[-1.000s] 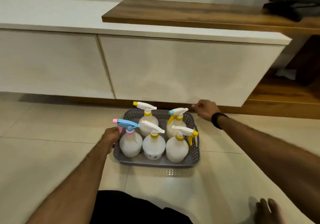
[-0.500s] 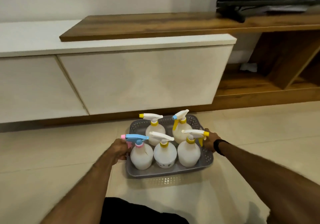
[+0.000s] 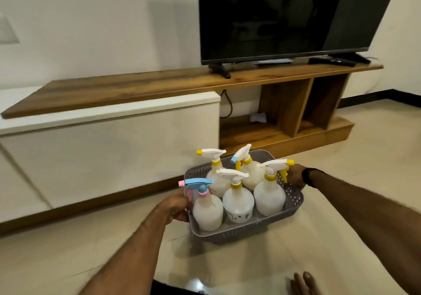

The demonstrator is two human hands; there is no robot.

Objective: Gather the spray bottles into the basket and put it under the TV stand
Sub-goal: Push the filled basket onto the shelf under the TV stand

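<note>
A grey perforated basket (image 3: 241, 234) is held off the tiled floor, tilted a little, with several white spray bottles standing in it. The front-left bottle (image 3: 207, 210) has a blue and pink trigger; the others, such as the front-middle bottle (image 3: 238, 201), have white and yellow triggers. My left hand (image 3: 173, 208) grips the basket's left rim. My right hand (image 3: 295, 176) grips the right rim, partly hidden behind a bottle. The wooden TV stand (image 3: 268, 133) with open lower shelves stands beyond the basket to the right.
A white cabinet (image 3: 109, 149) runs along the wall on the left, under a wooden top board (image 3: 136, 87). A black TV (image 3: 284, 16) stands on that board. A crumpled white thing (image 3: 257, 118) and a black cable lie in the open shelf. My toes (image 3: 303, 283) show at bottom right.
My right hand went from the cabinet's lower edge to the basket's right rim. Both hands have lifted the basket off the floor, and my view has swung right and up to the TV.
</note>
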